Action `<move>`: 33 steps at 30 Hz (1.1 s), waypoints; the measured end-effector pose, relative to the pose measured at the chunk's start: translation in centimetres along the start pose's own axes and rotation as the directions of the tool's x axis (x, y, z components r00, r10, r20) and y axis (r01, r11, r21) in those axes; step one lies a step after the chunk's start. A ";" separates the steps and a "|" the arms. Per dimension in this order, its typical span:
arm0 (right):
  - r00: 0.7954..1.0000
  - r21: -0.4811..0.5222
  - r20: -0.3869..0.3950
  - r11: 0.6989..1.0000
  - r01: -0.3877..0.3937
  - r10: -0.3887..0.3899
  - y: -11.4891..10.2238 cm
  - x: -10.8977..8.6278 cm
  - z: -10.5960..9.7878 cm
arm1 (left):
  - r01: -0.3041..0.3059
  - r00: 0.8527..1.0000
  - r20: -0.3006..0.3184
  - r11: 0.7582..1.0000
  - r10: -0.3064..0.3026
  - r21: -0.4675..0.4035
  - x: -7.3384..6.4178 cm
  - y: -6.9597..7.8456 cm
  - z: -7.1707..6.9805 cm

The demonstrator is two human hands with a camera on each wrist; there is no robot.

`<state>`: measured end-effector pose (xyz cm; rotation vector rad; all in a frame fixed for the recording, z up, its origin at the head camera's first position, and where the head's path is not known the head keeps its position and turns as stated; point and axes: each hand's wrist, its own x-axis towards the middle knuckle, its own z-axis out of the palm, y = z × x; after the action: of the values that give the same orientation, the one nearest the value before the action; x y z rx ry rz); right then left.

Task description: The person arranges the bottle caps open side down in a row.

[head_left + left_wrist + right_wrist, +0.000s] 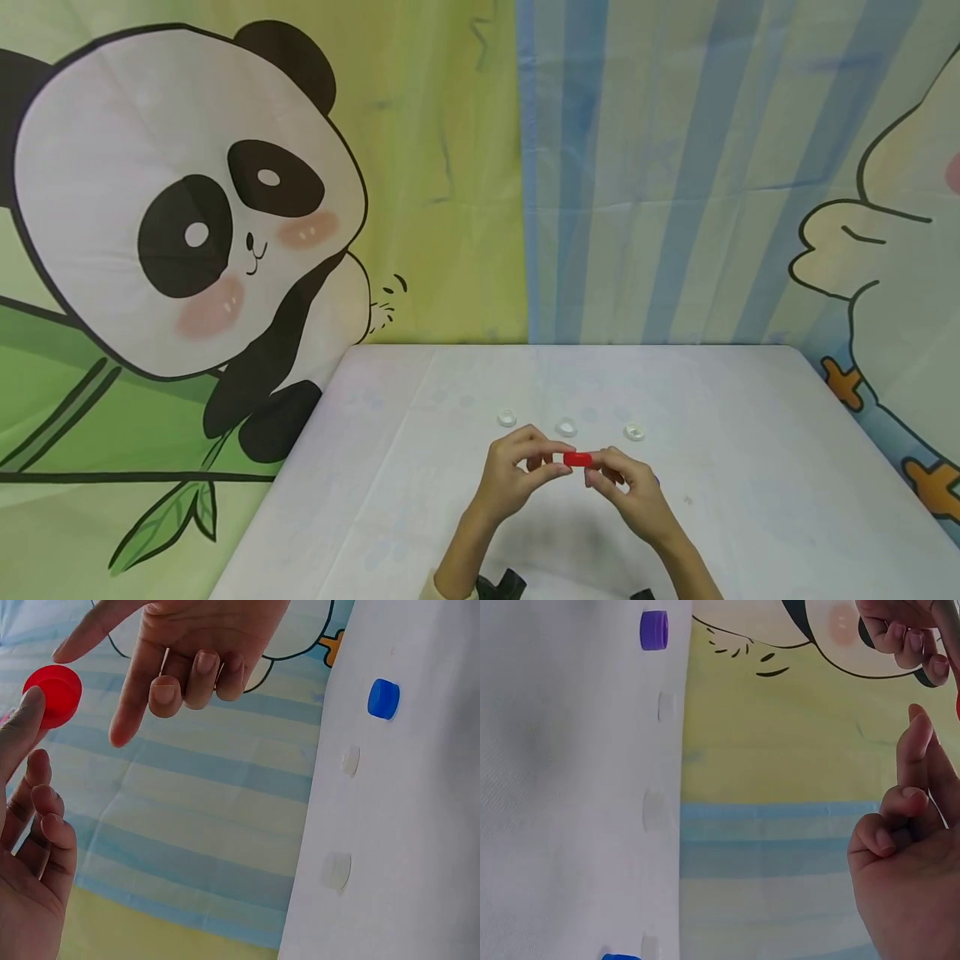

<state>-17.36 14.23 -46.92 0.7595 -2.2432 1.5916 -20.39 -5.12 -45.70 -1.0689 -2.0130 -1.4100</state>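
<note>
A red bottle cap (577, 459) is raised above the white table between the two hands. My left hand (511, 473) pinches it, the thumb lying on its flat face in the left wrist view. The right hand (628, 492) is at the cap's other side, forefinger at its edge and thumb apart from it; whether the forefinger touches cannot be told. In the right wrist view only a sliver of the red cap (958, 707) shows at the frame's edge.
Behind the hands, several whitish caps, such as the middle one (566, 427), lie in a row on the table (420, 517). A blue cap (384, 699) and a purple cap (654, 630) sit nearer. Printed curtains (450, 167) hang beyond the table.
</note>
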 end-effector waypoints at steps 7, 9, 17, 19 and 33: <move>0.998 0.164 0.036 0.985 -0.050 0.044 0.6 0.0 -0.3 | -0.045 0.998 0.042 0.999 0.044 0.024 0.1 0.1 -0.1; 0.999 0.185 0.036 0.982 -0.032 0.026 0.5 0.1 -0.5 | -0.055 0.997 0.050 0.998 0.054 0.029 0.1 0.1 -0.1; 1.000 0.185 0.027 0.983 -0.014 0.010 0.3 0.1 -0.5 | -0.067 0.996 0.069 0.997 0.064 0.036 0.0 -0.2 -0.1; 1.000 0.180 0.024 0.983 -0.018 0.014 0.3 0.0 -0.5 | -0.061 0.995 0.075 0.998 0.058 0.033 -0.1 -0.3 -0.1; 0.990 0.103 -0.121 0.991 0.082 -0.070 -1.5 0.5 -0.4 | -0.034 0.991 0.135 0.998 0.026 0.061 -0.4 -0.4 0.2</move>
<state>-16.95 14.12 -45.37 0.7493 -2.0362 1.6865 -20.48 -5.17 -46.28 -1.1896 -2.1108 -1.2817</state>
